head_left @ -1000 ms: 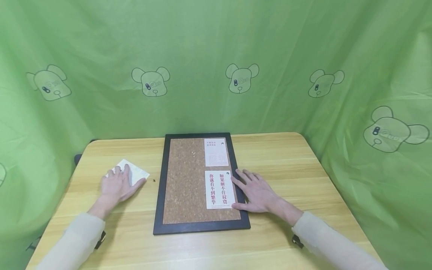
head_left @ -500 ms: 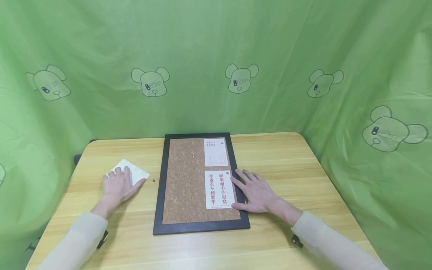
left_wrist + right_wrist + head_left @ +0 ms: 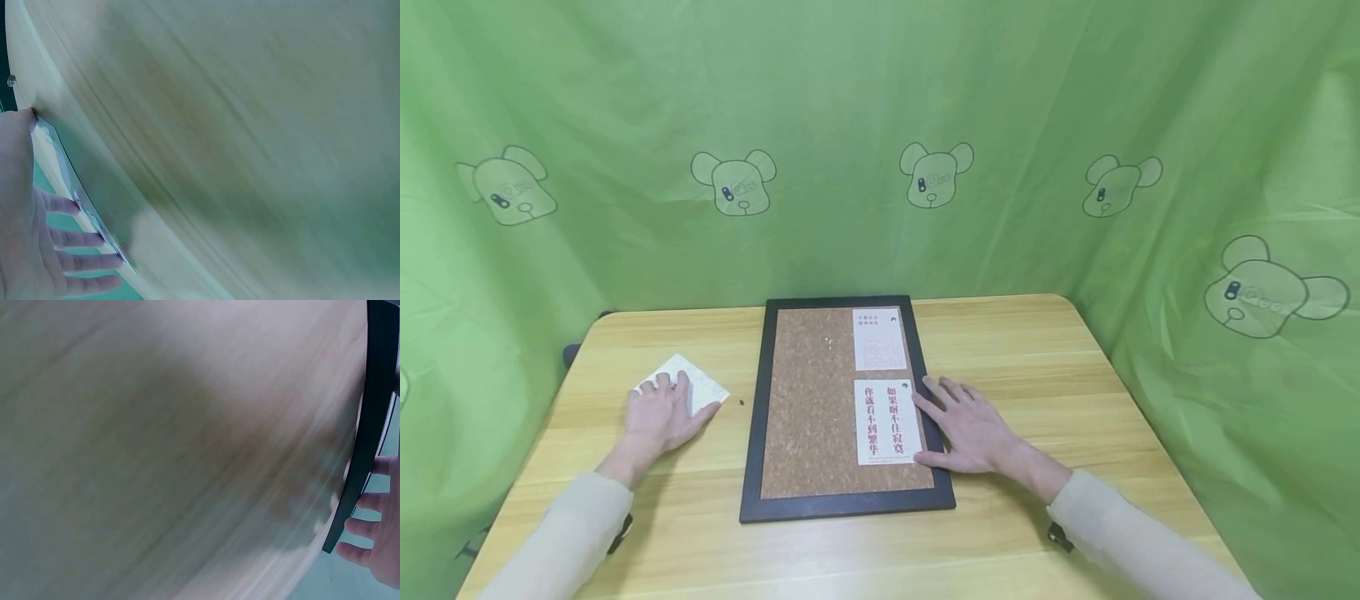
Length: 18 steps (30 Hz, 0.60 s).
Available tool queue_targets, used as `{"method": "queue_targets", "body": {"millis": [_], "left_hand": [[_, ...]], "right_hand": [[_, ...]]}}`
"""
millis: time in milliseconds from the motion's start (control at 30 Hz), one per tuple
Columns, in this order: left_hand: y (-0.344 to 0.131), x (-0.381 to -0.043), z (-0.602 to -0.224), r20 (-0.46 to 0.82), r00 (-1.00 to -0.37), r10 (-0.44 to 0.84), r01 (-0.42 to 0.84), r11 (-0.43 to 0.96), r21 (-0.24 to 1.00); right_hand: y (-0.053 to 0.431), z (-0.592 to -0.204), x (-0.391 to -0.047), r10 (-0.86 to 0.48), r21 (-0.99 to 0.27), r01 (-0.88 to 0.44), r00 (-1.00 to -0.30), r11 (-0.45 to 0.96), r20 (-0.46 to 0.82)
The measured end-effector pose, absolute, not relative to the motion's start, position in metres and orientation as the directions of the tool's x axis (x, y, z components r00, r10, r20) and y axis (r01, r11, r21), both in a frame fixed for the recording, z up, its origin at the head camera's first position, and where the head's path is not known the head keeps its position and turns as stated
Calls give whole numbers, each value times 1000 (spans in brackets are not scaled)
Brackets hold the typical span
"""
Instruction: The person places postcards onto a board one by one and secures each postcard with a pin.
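In the head view my left hand (image 3: 655, 414) lies over a white card (image 3: 702, 385) on the table, left of a framed corkboard (image 3: 812, 400). Its fingers are spread, and the left wrist view shows thumb and fingertips (image 3: 112, 262) touching the card. My right hand (image 3: 967, 427) rests with spread fingers on the board's black frame (image 3: 369, 431), the thumb tip reaching the lower card's edge. Two cards are pinned along the board's right side: a pale upper card (image 3: 878, 342) and a lower card (image 3: 874, 421) with red characters. The palm covers part of the white card.
A small clear pushpin (image 3: 11, 80) sits on the wooden table (image 3: 1037, 367) between the white card and the board. Tiny white flecks (image 3: 829, 342) show on the cork. A green curtain (image 3: 835, 83) with printed bear heads hangs around the table's back and sides.
My left hand and the white card under it have shifted very slightly left over the last half second. The right hand and the board have stayed in place.
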<state>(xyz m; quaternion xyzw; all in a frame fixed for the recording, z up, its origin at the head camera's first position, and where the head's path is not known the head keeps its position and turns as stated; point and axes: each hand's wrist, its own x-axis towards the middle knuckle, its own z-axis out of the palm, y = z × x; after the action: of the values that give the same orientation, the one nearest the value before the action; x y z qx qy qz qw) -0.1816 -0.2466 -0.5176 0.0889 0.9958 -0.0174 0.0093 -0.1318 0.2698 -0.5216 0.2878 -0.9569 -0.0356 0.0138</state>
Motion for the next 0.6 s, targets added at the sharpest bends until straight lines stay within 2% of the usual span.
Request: {"method": "queue_targets", "body": {"millis": [600], "left_hand": [[-264, -183, -517, -44, -958, 283, 286, 955, -77]], "right_hand": [[270, -521, -133, -559, 79, -557, -829, 827, 6]]}}
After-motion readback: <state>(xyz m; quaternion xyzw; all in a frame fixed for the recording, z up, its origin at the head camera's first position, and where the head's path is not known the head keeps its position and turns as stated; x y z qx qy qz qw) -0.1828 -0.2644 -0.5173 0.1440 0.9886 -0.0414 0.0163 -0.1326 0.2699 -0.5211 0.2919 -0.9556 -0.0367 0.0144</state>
